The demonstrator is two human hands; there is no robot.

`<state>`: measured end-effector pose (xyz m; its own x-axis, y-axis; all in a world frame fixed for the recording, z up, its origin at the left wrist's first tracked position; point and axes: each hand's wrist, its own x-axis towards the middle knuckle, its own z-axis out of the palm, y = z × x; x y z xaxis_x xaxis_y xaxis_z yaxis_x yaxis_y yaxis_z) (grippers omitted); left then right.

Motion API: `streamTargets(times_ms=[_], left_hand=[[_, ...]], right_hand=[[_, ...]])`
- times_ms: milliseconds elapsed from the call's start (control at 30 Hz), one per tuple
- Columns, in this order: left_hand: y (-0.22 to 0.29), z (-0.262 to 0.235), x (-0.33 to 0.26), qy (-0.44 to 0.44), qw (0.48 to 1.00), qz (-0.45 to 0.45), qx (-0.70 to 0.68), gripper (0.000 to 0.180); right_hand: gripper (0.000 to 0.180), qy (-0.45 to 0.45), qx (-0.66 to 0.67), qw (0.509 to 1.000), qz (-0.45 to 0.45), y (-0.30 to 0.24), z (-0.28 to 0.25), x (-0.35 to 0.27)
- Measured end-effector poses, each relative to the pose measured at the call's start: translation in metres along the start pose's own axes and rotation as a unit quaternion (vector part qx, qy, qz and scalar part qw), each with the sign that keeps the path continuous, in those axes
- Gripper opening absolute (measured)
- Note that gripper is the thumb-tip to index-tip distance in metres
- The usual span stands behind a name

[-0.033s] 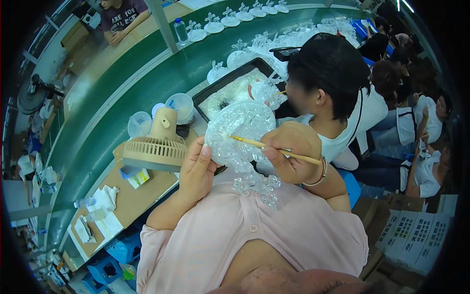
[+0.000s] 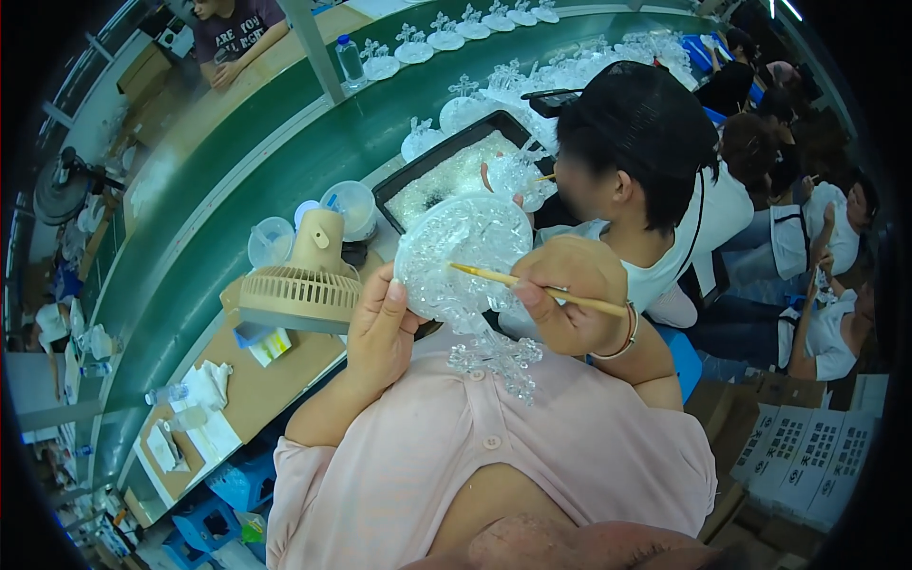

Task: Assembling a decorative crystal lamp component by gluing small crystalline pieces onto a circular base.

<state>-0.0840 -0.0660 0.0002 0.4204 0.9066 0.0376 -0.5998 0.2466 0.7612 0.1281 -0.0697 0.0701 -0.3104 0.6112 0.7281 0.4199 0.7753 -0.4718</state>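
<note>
My left hand (image 2: 380, 328) is closed on the left rim of a clear round base (image 2: 463, 242) with a rough, glittering surface. A clear, ornate cross (image 2: 496, 351) extends from its lower side toward my shirt. In my right hand (image 2: 578, 294) is a thin wooden-handled brush (image 2: 537, 287), gripped like a pen. Its pale tip points left and appears to touch the face of the base near the middle; exact contact is hard to make out.
A black tray (image 2: 391, 201) of clear granules lies beyond the base. The beige fan (image 2: 302, 285) stands left. At right, a person in a black cap (image 2: 636, 123) works on a similar clear piece. Cross ornaments (image 2: 445, 38) line the green conveyor (image 2: 204, 237).
The clear base and cross have shifted slightly left. The brush tip sits a little farther right across the base's face. Both hands keep their holds.
</note>
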Motion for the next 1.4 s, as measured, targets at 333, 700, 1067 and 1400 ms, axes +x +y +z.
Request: streamTargets(times_ms=[333, 700, 1067, 1400], left_hand=[[-0.004, 0.003, 0.008, 0.020, 1.000, 0.004, -0.001, 0.031], [-0.007, 0.009, 0.018, 0.040, 0.999, 0.002, 0.028, 0.029], [-0.009, 0.009, 0.019, 0.018, 0.999, -0.013, 0.048, 0.029], [-0.010, 0.009, 0.014, 0.018, 0.998, -0.005, 0.052, 0.029]], right_hand=[[0.006, 0.038, 0.028, 0.999, 0.002, 0.008, 0.001, 0.002], [0.008, 0.024, 0.043, 0.999, 0.014, 0.018, -0.003, 0.006], [0.007, 0.051, 0.038, 0.998, 0.009, 0.021, -0.003, 0.002], [0.008, 0.046, 0.048, 0.997, -0.039, 0.020, -0.001, 0.002]])
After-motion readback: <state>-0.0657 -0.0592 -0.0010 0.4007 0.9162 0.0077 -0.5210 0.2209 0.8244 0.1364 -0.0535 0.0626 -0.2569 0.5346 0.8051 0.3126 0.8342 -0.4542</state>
